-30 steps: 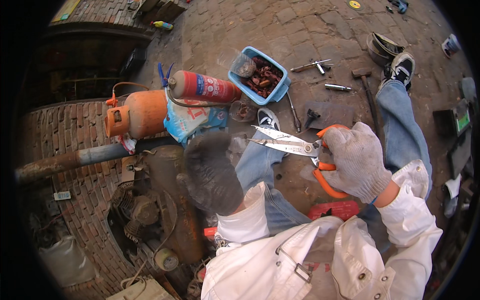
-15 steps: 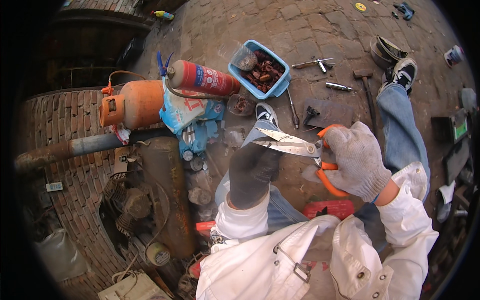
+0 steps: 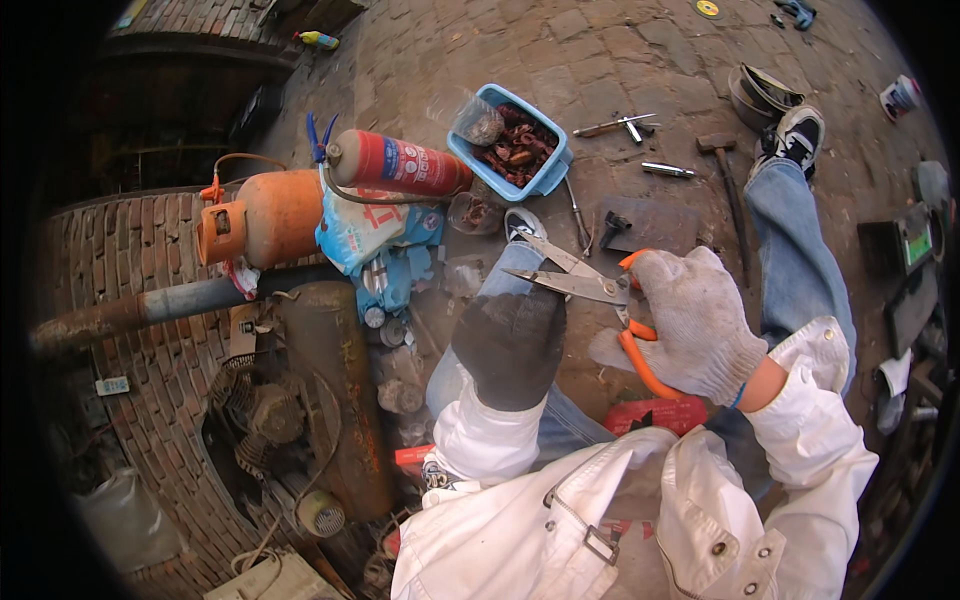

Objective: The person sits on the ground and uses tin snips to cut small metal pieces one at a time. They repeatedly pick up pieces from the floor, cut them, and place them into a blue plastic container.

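Note:
My right hand (image 3: 695,320), in a pale grey knit glove, is closed around the orange handles of a pair of tin snips (image 3: 588,284). Their metal blades stand apart and point left. My left hand (image 3: 508,345) wears a dark grey glove and rests over my left knee, close by the lower blade's tip. Its fingers look curled and pressed together; whatever they may hold is hidden. Beyond the snips, a flat dark plate (image 3: 665,222) lies on the ground with a small black part (image 3: 615,229) on it.
Ahead stands a blue plastic basin (image 3: 551,178) of reddish-brown scraps. A red fire extinguisher (image 3: 410,166) and an orange gas cylinder (image 3: 280,215) lie to its left. A hammer (image 3: 730,200) and a screwdriver (image 3: 580,222) are on the brick ground. A rusty tank (image 3: 335,400) is at left.
The snips' blades have opened wider and swung to point more up-left. My left hand has turned slightly and drawn back from between the blades; the view has shifted a little.

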### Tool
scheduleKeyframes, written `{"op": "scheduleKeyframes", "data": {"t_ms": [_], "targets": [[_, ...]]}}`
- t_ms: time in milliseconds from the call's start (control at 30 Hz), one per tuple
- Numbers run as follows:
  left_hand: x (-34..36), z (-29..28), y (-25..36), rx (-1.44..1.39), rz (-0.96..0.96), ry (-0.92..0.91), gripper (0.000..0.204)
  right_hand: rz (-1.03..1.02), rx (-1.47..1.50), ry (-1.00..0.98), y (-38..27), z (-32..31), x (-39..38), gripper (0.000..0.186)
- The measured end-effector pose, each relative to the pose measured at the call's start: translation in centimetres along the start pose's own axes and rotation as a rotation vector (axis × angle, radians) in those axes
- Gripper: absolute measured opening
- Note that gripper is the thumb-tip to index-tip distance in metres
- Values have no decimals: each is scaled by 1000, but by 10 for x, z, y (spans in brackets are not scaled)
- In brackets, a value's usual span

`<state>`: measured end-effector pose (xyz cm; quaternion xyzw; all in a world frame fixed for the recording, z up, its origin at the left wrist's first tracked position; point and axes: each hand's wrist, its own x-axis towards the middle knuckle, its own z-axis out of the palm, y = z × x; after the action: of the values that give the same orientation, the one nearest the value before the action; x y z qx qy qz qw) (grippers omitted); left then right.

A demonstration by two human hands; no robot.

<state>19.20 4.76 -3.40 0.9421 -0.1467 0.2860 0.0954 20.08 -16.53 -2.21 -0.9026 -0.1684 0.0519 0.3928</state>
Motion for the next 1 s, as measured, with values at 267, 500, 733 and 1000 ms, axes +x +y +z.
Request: {"op": "scheduleKeyframes", "data": {"t_ms": [267,500,733,1000], "targets": [[-7,-5,-16,-138,201,-129,37,90,-92,-7,-2,-1,-1,47],[-3,1,-12,-56,168,83,27,123,0,-51,-5,-1,3,48],[3,5,-15,53,215,71,29,190,-75,-165,-4,-2,6,48],[5,3,-10,65,97,-30,31,271,-52,-105,8,4,12,51]]}}
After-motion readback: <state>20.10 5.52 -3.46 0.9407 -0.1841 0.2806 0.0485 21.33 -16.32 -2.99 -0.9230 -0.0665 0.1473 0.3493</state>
